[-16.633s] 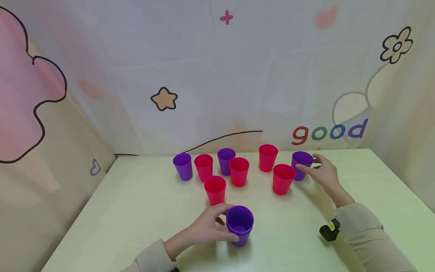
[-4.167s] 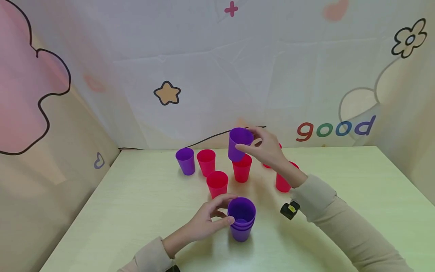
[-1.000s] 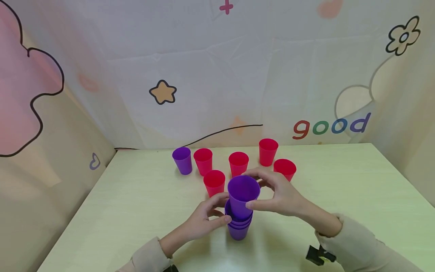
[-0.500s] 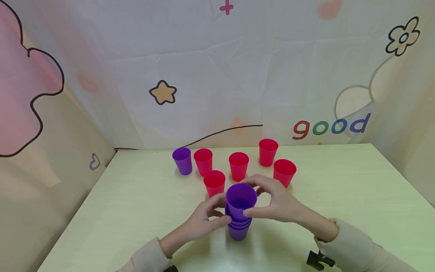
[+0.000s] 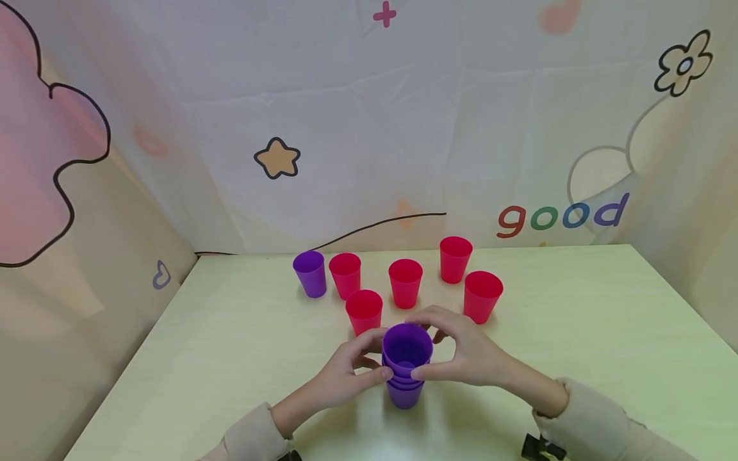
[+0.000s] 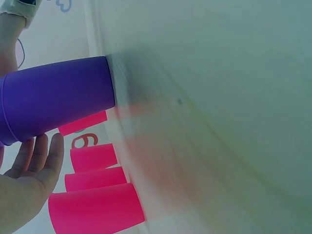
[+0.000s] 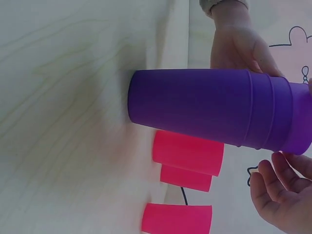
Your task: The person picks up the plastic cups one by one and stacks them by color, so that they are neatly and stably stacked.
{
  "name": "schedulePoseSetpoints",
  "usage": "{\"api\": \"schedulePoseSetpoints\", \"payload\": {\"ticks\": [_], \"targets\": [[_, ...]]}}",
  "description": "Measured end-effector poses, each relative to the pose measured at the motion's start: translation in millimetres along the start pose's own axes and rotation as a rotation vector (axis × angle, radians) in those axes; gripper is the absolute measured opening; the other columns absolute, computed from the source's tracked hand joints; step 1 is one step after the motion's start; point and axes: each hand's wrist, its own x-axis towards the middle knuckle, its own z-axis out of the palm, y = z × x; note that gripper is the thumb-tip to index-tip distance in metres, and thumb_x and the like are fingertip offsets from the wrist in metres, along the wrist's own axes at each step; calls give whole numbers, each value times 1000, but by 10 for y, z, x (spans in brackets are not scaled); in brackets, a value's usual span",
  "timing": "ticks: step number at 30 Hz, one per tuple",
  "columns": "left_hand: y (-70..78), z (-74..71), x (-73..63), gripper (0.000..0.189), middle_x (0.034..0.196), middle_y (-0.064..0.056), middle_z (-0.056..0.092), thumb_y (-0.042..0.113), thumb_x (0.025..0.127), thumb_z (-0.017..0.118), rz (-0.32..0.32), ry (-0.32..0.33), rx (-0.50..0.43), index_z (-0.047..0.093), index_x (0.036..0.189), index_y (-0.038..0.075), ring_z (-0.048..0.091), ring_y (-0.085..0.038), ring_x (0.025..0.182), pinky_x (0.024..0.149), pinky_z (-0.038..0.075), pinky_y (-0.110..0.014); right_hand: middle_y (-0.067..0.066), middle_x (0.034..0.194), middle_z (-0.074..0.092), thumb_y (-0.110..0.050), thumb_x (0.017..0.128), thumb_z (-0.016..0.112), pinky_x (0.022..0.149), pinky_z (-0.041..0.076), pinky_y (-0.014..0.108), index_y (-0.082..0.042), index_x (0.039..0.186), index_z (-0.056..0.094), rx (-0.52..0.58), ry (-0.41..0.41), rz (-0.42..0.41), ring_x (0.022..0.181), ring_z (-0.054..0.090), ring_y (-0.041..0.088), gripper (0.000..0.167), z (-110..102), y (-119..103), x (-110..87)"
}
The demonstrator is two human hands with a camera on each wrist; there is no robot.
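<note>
A stack of nested purple cups stands upright near the front of the table, steadied by my left hand with thumb and fingers round its left side. My right hand pinches the top purple cup by its rim from the right. That cup sits mostly down inside the stack, as the right wrist view shows: the top cup sticks out a little beyond the rims of the purple stack. In the left wrist view the stack rests base down on the table.
Behind the hands stand several upright red cups, among them a near red cup, a middle red cup and a right red cup. One purple cup stands at the back left. A printed cloth hangs behind the table.
Purple cups from the back right and back middle have joined the stack. In the last second my right hand lowered the top cup into it; my left hand stayed at the stack.
</note>
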Motion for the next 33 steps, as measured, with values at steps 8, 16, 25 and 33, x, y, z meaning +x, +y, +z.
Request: {"api": "schedulePoseSetpoints", "payload": {"ticks": [8, 16, 25, 33], "targets": [[2, -3, -2, 47, 119, -5, 55, 15, 88, 61, -15, 6, 7, 43, 131, 13, 52, -18, 108, 86, 47, -32, -7, 103, 58, -30, 71, 78, 69, 49, 29, -16, 116, 58, -16, -2, 12, 92, 52, 11, 51, 18, 33, -15], [-1, -3, 0, 48, 120, -3, 56, 16, 87, 61, -21, 15, 15, 43, 132, 13, 52, -17, 109, 86, 47, -31, -3, 105, 58, -25, 72, 76, 71, 50, 33, -11, 119, 56, -25, 21, 18, 94, 53, 14, 54, -71, 3, 63], [-6, -10, 3, 47, 120, -7, 56, 17, 88, 61, 14, 6, 10, 43, 131, 11, 52, -19, 109, 85, 47, -32, 1, 105, 59, -22, 77, 70, 77, 49, 37, -7, 121, 55, -12, 29, 68, 97, 54, 18, 49, -276, 20, 387], [-21, -10, 3, 46, 119, -11, 55, 14, 88, 60, 29, -2, -4, 44, 130, 7, 52, -23, 109, 85, 47, -32, 8, 112, 59, -22, 74, 73, 80, 48, 43, -6, 123, 54, -26, -9, 44, 101, 54, 27, 54, -339, 72, 723]]}}
